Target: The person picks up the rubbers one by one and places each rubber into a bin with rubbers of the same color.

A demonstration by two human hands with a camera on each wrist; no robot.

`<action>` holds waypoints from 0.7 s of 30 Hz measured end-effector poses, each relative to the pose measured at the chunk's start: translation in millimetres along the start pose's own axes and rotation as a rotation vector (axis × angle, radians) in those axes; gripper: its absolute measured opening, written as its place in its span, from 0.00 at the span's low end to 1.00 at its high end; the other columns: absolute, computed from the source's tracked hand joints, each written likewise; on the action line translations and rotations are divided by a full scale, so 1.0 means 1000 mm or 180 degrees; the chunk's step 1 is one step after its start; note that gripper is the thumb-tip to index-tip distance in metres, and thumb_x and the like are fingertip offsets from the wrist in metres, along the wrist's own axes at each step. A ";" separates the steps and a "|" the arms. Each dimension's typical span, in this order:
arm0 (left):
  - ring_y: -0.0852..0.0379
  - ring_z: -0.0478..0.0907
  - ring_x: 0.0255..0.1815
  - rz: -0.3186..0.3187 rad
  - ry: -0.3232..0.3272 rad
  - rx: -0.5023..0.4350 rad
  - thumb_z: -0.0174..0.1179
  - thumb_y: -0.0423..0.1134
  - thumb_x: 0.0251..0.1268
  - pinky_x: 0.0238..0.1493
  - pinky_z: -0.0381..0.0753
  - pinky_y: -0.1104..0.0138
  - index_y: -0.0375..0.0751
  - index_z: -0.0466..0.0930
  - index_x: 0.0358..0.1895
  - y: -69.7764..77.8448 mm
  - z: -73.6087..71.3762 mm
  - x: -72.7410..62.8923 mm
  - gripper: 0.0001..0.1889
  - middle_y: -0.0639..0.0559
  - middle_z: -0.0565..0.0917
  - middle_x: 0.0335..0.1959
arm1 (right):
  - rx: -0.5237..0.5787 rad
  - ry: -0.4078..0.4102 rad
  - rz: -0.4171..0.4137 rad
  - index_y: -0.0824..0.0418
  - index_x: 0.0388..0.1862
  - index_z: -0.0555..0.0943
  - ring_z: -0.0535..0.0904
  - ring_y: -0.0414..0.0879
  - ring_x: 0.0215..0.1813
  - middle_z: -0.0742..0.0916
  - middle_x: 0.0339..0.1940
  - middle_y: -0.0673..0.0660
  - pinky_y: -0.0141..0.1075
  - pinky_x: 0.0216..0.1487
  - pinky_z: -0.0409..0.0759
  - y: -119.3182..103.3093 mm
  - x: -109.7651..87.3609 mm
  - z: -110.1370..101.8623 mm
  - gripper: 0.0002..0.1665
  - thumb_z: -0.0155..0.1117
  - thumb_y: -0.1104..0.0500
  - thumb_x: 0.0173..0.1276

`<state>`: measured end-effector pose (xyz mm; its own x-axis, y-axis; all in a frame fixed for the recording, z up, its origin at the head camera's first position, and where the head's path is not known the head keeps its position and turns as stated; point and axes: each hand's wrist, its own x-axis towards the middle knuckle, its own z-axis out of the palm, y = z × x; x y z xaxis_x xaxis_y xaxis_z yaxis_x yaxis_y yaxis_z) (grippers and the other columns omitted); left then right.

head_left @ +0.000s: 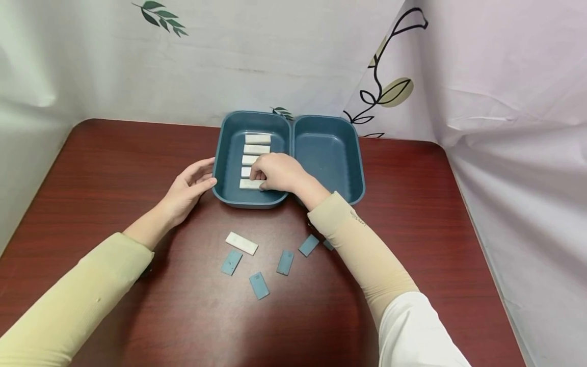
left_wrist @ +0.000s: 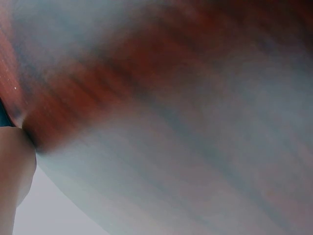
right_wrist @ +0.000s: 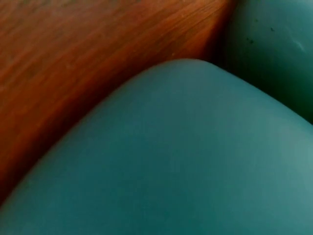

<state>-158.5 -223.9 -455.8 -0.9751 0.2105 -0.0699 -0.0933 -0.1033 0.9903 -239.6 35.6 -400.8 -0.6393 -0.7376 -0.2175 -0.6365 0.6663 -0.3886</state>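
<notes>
In the head view, my right hand reaches into the left of two blue trays. Its thumb and fingers pinch the right end of a white rectangular tile, the nearest in a column of several white tiles on the tray floor. The curled fingers hide part of the column. My left hand rests against that tray's outer left side, thumb tip at the wall and fingers extended. A fingertip shows at the left edge of the left wrist view. Blue tray surface fills most of the right wrist view.
A second blue tray stands against the first on the right, under my right forearm. In front lie a loose white tile and several blue-grey tiles, one partly hidden by my right sleeve. A white curtain hangs behind the brown table.
</notes>
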 end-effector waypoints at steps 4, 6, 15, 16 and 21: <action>0.66 0.79 0.63 0.0004 -0.0012 0.0003 0.56 0.31 0.82 0.62 0.78 0.79 0.42 0.66 0.80 -0.001 0.000 0.000 0.27 0.60 0.77 0.67 | -0.0005 0.0003 -0.0004 0.53 0.59 0.89 0.85 0.43 0.54 0.90 0.54 0.50 0.34 0.58 0.83 -0.001 -0.001 0.000 0.16 0.74 0.60 0.73; 0.66 0.79 0.62 0.0025 -0.0018 -0.0008 0.56 0.31 0.82 0.62 0.78 0.79 0.42 0.66 0.80 -0.001 0.000 0.000 0.27 0.60 0.77 0.67 | -0.0009 0.0007 -0.0004 0.53 0.58 0.89 0.85 0.43 0.54 0.91 0.54 0.50 0.35 0.58 0.83 -0.001 -0.002 -0.001 0.16 0.74 0.60 0.73; 0.65 0.80 0.63 0.0047 -0.0029 -0.0027 0.56 0.30 0.82 0.62 0.78 0.79 0.41 0.67 0.80 -0.001 -0.001 0.000 0.27 0.59 0.77 0.67 | -0.0030 0.0012 -0.0006 0.53 0.57 0.90 0.85 0.43 0.53 0.91 0.53 0.50 0.35 0.58 0.83 -0.002 0.000 -0.001 0.15 0.74 0.60 0.73; 0.65 0.80 0.63 0.0045 -0.0030 -0.0021 0.56 0.30 0.82 0.63 0.78 0.79 0.41 0.67 0.80 -0.001 -0.001 0.000 0.27 0.59 0.77 0.67 | -0.0030 0.0011 -0.0008 0.53 0.57 0.90 0.85 0.43 0.53 0.91 0.53 0.50 0.35 0.58 0.83 -0.002 0.000 0.000 0.15 0.74 0.59 0.73; 0.65 0.79 0.63 0.0052 -0.0031 -0.0014 0.56 0.30 0.82 0.62 0.79 0.79 0.42 0.67 0.80 0.000 -0.001 0.000 0.27 0.60 0.77 0.67 | -0.0008 0.0032 -0.0032 0.53 0.57 0.90 0.85 0.43 0.53 0.91 0.53 0.51 0.35 0.58 0.83 0.000 0.001 -0.001 0.15 0.75 0.58 0.72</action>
<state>-158.5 -224.5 -456.2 -0.9745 0.2183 -0.0525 -0.0783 -0.1112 0.9907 -240.2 34.9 -400.2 -0.6372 -0.7430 -0.2046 -0.6439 0.6591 -0.3886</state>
